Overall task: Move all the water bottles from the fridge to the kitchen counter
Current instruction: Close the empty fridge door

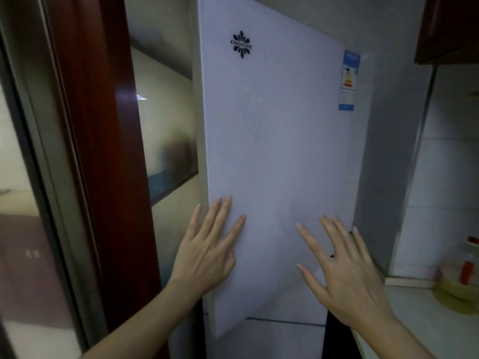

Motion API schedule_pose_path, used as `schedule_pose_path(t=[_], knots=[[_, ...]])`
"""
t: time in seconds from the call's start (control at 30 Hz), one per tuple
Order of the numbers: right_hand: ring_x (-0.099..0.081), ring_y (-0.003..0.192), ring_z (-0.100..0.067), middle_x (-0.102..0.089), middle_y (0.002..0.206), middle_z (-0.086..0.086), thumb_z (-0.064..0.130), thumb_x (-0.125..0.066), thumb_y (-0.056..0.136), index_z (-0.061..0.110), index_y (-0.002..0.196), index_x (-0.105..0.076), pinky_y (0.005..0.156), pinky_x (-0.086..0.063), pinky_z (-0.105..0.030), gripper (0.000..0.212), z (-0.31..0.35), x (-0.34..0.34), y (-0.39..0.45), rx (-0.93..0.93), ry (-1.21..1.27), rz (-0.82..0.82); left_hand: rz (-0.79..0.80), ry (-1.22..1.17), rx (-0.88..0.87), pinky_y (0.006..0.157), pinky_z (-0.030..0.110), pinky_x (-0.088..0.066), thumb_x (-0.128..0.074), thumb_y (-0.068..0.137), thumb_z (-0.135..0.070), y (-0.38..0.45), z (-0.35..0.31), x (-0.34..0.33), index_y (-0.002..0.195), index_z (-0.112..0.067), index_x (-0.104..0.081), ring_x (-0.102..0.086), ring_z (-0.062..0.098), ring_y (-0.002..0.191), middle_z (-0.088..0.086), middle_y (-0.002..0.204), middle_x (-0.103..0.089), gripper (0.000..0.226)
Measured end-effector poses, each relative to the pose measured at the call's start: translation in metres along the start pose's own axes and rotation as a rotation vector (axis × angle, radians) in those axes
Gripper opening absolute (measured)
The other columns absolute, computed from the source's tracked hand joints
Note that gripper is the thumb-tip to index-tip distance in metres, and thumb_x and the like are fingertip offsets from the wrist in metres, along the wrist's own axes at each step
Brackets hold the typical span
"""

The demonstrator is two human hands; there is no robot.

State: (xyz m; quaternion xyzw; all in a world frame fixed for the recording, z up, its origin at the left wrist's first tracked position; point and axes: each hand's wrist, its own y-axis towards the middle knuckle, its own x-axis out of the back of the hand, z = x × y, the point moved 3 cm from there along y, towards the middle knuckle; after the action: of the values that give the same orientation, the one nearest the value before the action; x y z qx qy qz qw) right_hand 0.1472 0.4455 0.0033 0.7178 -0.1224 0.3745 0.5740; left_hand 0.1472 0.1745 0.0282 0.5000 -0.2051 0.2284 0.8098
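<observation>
A tall white fridge (274, 141) fills the middle of the view, its upper door swung slightly ajar at the left edge. My left hand (207, 255) lies flat with fingers spread at that left door edge. My right hand (344, 270) is spread open in front of the door's lower right part, holding nothing. The fridge's inside is hidden, and no water bottle is visible. The pale kitchen counter (425, 325) starts at the lower right, beside the fridge.
A dark red door frame (103, 151) and a glass sliding door (23, 203) stand close on the left. A clear oil bottle with a red cap (464, 275) rests on the counter. A dark wall cabinet (451, 27) hangs at the upper right over white tiles.
</observation>
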Motion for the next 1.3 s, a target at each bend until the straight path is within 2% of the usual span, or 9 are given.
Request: schedule_pose_path(t=[0.2, 0.4, 0.57, 0.7, 0.83, 1.17, 1.3], knots=[[-0.037, 0.147, -0.037, -0.038, 0.16, -0.017, 0.057, -0.045, 0.093, 0.027, 0.156, -0.039, 0.114, -0.034, -0.062, 0.07, -0.018, -0.041, 0.037, -0.064, 0.036, 0.014, 0.03, 0.037, 0.017, 0.121, 0.059, -0.016, -0.057, 0.083, -0.038, 0.017, 0.033, -0.058, 0.153, -0.018, -0.041, -0.023, 0.043, 0.15, 0.025, 0.163, -0.024, 0.075], [-0.046, 0.14, -0.042, -0.046, 0.153, -0.023, 0.055, -0.045, 0.092, 0.019, 0.152, -0.047, 0.113, -0.037, -0.062, 0.069, -0.022, -0.077, 0.076, -0.075, 0.035, 0.017, 0.143, 0.003, 0.053, 0.118, 0.062, -0.027, -0.068, 0.082, -0.047, 0.048, 0.056, -0.118, 0.156, -0.014, -0.034, -0.024, 0.042, 0.15, 0.025, 0.163, -0.022, 0.087], [-0.049, 0.137, -0.041, -0.049, 0.15, -0.022, 0.055, -0.043, 0.093, 0.017, 0.15, -0.048, 0.113, -0.038, -0.06, 0.07, -0.021, -0.094, 0.105, -0.121, 0.041, 0.021, 0.19, -0.056, 0.081, 0.117, 0.065, -0.026, -0.07, 0.082, -0.054, 0.077, 0.077, -0.166, 0.157, -0.013, -0.03, -0.022, 0.043, 0.15, 0.024, 0.164, -0.018, 0.094], [-0.052, 0.135, -0.04, -0.05, 0.149, -0.022, 0.054, -0.044, 0.093, 0.016, 0.149, -0.05, 0.112, -0.04, -0.059, 0.068, -0.022, -0.112, 0.122, -0.149, 0.044, 0.021, 0.235, -0.087, 0.102, 0.119, 0.064, -0.022, -0.063, 0.086, -0.058, 0.095, 0.098, -0.201, 0.159, -0.014, -0.021, -0.015, 0.041, 0.153, 0.023, 0.166, -0.009, 0.096], [-0.051, 0.136, -0.038, -0.05, 0.15, -0.02, 0.055, -0.041, 0.094, 0.018, 0.151, -0.048, 0.113, -0.039, -0.058, 0.068, -0.022, -0.131, 0.133, -0.172, 0.022, 0.045, 0.234, -0.133, 0.096, 0.122, 0.06, -0.016, -0.043, 0.09, -0.063, 0.104, 0.107, -0.226, 0.161, -0.016, -0.014, -0.005, 0.039, 0.153, 0.021, 0.167, -0.001, 0.09], [-0.049, 0.138, -0.036, -0.048, 0.152, -0.018, 0.055, -0.04, 0.095, 0.02, 0.153, -0.044, 0.116, -0.036, -0.056, 0.067, -0.033, -0.15, 0.145, -0.229, -0.019, 0.085, 0.26, -0.243, 0.116, 0.115, 0.064, -0.029, -0.03, 0.09, -0.066, 0.129, 0.114, -0.274, 0.16, -0.016, -0.018, -0.016, 0.042, 0.153, 0.021, 0.168, -0.007, 0.087], [-0.048, 0.139, -0.037, -0.047, 0.153, -0.019, 0.049, -0.052, 0.094, 0.019, 0.153, -0.044, 0.116, -0.035, -0.056, 0.067, -0.042, -0.153, 0.144, -0.257, -0.02, 0.097, 0.262, -0.285, 0.138, 0.113, 0.064, -0.03, -0.019, 0.095, -0.067, 0.132, 0.11, -0.286, 0.16, -0.013, -0.02, -0.015, 0.043, 0.152, 0.022, 0.168, -0.008, 0.084]])
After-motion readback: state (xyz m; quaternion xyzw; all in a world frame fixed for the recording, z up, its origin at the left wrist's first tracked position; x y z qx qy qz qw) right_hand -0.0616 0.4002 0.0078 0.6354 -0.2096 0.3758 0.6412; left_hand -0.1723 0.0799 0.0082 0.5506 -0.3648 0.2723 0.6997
